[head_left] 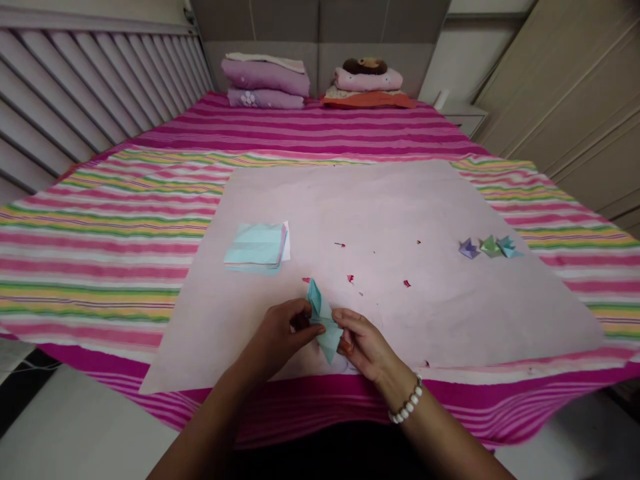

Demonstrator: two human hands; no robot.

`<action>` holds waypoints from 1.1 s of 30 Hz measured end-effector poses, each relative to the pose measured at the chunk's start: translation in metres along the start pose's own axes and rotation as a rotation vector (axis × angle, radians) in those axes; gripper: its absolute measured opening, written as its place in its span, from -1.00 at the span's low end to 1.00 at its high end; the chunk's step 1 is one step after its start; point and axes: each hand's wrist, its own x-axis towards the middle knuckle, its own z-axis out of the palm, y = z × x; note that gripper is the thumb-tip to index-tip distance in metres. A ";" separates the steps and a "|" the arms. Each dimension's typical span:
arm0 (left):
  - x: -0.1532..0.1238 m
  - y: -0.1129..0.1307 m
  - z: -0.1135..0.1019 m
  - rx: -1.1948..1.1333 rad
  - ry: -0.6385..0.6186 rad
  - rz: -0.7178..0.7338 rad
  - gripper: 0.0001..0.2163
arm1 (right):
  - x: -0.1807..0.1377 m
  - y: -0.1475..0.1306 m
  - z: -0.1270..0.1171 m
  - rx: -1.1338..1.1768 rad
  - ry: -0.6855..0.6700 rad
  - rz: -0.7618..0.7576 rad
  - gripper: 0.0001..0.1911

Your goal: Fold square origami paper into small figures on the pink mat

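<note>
A light blue piece of folded origami paper (325, 319) is held between both hands above the near part of a large pale sheet (380, 207). My left hand (285, 330) pinches its left side, with the thumb lying across the middle folds. On the right side, my right hand (363, 340) grips the paper's edge between thumb and fingers. The paper has a pointed flap at the top and another point at the bottom. Part of it is hidden behind my fingers. A white bead bracelet (407, 403) circles my right wrist.
A stack of light blue and other coloured paper (255, 245) lies left on the sheet. Purple (469, 249), green (491, 246) and blue folded paper figures (509, 247) sit at the right. Small red scraps (407, 284) are scattered mid-sheet. Folded bedding (267, 79) stands against the headboard.
</note>
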 end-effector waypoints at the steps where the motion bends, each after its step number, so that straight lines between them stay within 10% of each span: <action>1: 0.000 0.000 0.001 0.001 0.014 -0.010 -0.84 | 0.000 0.000 0.000 -0.007 0.009 0.000 -0.78; 9: -0.002 0.002 0.004 -0.052 -0.087 -0.044 -0.82 | -0.002 -0.003 0.001 -0.001 0.072 0.028 -0.80; 25: -0.001 0.006 0.020 0.003 0.189 -0.108 -0.71 | -0.001 0.000 -0.004 -0.007 0.015 -0.099 -0.76; 33: -0.004 0.004 0.009 -0.042 0.029 -0.044 -0.60 | -0.001 -0.003 -0.006 0.038 0.039 -0.086 -0.76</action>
